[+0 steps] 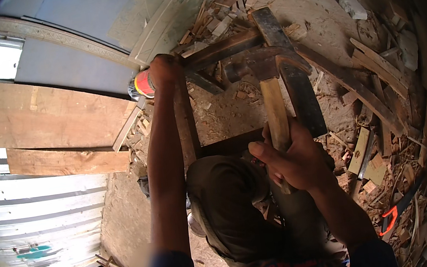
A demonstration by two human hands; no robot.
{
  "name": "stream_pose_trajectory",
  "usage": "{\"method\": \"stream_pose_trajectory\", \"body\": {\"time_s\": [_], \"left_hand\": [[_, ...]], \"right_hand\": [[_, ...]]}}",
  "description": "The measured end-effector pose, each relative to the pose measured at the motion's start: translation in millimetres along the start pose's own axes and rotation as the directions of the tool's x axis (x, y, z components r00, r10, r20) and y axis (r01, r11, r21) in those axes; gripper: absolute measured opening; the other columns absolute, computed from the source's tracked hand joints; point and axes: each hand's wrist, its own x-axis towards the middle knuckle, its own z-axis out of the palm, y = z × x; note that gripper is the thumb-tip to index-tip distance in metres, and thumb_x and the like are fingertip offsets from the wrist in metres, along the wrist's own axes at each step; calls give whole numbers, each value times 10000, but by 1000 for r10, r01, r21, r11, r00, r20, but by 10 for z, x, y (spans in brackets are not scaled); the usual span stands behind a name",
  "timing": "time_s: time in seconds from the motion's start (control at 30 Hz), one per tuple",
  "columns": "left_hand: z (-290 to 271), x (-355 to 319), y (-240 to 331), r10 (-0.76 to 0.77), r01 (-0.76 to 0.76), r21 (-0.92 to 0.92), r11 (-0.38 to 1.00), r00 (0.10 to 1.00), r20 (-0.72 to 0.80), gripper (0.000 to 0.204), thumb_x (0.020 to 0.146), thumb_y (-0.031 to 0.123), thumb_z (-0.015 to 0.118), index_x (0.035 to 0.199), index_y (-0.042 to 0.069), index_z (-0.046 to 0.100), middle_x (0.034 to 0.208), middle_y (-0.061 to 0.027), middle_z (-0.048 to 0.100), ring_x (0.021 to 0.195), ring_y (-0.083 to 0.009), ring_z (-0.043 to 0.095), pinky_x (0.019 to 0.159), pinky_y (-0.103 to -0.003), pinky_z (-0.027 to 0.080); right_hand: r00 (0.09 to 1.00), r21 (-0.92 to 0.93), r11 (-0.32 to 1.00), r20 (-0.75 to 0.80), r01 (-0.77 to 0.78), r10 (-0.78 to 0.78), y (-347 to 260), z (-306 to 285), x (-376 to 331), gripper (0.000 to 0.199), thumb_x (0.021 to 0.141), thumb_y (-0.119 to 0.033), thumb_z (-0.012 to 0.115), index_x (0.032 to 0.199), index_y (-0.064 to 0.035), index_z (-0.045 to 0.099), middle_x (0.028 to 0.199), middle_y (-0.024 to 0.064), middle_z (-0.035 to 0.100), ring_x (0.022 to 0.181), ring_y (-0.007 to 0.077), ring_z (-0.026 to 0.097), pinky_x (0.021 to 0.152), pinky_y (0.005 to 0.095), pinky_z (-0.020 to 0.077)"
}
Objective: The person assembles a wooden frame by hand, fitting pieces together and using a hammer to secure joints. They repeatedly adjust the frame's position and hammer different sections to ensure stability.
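My right hand [300, 159] is wrapped round the wooden handle of a claw hammer [274, 105]. The hammer's dark metal head is raised over a rectangular wooden frame [228, 47] made of dark, worn boards. At the frame's far left corner, my left hand [165, 70] is closed on the wood; its fingertips are mostly hidden. Right beside that hand sits a red and yellow container [143, 83] with a dark end. The frame's near side passes in front of my bent knees [227, 186], and its wide right board [302, 98] lies partly behind the hammer head.
Wood offcuts [374, 65], shavings and long strips litter the floor at the right, with an orange-handled saw [389, 220] among them. To the left stand plywood sheets [45, 114] and corrugated metal [43, 214]. Blue-grey panels [86, 20] lean at the far left. A pale block [351, 4] lies far right.
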Motion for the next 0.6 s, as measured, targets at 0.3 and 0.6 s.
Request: {"method": "stream_pose_trajectory", "body": {"time_s": [0.3,0.6], "left_hand": [[23,72,-105,-25,26,-51,998,1000,10,277,773,334,743,899,92,789,878,-196,727,857,-356,717,799,-438,565],[122,246,-459,38,-41,-99,994,999,-34,263,769,336,769,897,107,796,874,-176,735,845,-319,730,769,-397,568]], "right_hand": [[999,62,997,-21,43,-42,-13,4,-6,392,840,-257,823,859,-66,481,601,-20,522,423,42,518,368,206,414],[1000,42,999,-6,-10,10,6,2,-5,345,898,-177,749,1011,-41,453,686,16,524,436,58,478,385,229,413]]}}
